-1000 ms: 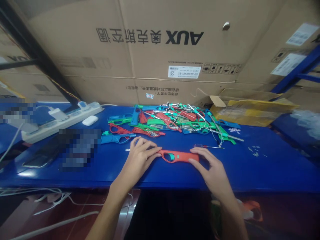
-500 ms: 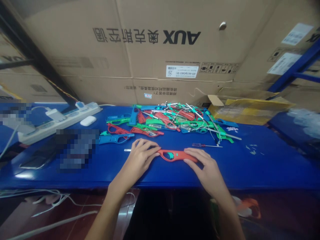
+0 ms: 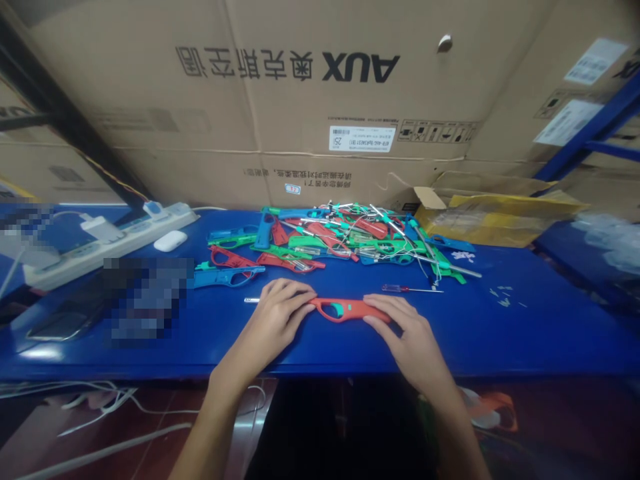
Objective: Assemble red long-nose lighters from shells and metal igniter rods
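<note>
A red long-necked lighter (image 3: pixel 353 310) with a green trigger lies crosswise between my hands, just over the blue table. My left hand (image 3: pixel 284 312) is closed around its front end, where a pale metal tip sticks out to the left past the fingers. At the handle end, my right hand (image 3: pixel 403 325) grips the red body between thumb and fingers. Beyond the hands lies a screwdriver (image 3: pixel 400 289) with a clear purplish handle. Behind it is a pile of red, green and blue lighter shells (image 3: pixel 320 243) with metal rods and thin wires.
At the left are a white power strip (image 3: pixel 135 237), a white earbud case (image 3: pixel 171 241) and a dark phone (image 3: pixel 65 320). An open cardboard box (image 3: pixel 493 220) stands back right. Small pale bits (image 3: pixel 503 298) lie on the blue table (image 3: pixel 500 340). Large cartons (image 3: pixel 290 120) wall the back.
The whole view has shifted slightly. Both hands keep their hold on the red lighter, with hardly any movement.
</note>
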### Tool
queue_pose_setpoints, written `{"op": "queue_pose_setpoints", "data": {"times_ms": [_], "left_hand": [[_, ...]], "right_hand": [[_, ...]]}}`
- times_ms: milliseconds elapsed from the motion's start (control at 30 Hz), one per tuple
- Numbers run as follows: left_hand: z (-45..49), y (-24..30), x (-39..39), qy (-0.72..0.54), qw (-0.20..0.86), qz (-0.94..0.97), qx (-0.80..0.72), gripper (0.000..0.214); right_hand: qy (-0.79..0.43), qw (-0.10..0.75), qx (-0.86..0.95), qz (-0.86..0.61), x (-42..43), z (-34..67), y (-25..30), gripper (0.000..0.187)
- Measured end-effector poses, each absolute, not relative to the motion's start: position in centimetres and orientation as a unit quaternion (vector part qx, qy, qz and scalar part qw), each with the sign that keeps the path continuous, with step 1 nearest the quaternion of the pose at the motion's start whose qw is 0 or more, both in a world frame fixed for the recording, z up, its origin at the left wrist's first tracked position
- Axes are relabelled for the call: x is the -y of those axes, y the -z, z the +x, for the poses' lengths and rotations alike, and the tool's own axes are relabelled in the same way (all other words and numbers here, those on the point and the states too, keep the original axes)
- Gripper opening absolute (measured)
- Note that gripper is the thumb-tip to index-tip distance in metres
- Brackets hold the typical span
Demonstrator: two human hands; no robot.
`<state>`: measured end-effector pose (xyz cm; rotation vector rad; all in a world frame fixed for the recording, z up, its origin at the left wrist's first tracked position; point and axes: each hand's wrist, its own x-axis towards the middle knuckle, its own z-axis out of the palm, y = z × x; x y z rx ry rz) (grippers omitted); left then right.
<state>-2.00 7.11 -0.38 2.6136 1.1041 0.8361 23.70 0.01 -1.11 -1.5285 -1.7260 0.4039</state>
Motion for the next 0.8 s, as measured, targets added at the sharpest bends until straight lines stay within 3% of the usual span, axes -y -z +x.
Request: {"op": "queue_pose_setpoints", "data": {"times_ms": [800], "left_hand": [[-1.9, -0.07, -7.21, -0.273, 0.066, 0.886, -0.369, 0.022]], "right_hand": [[-0.138, 0.396, 0.686, -0.594, -0.13, 23.5, 1.56, 0.02]]}}
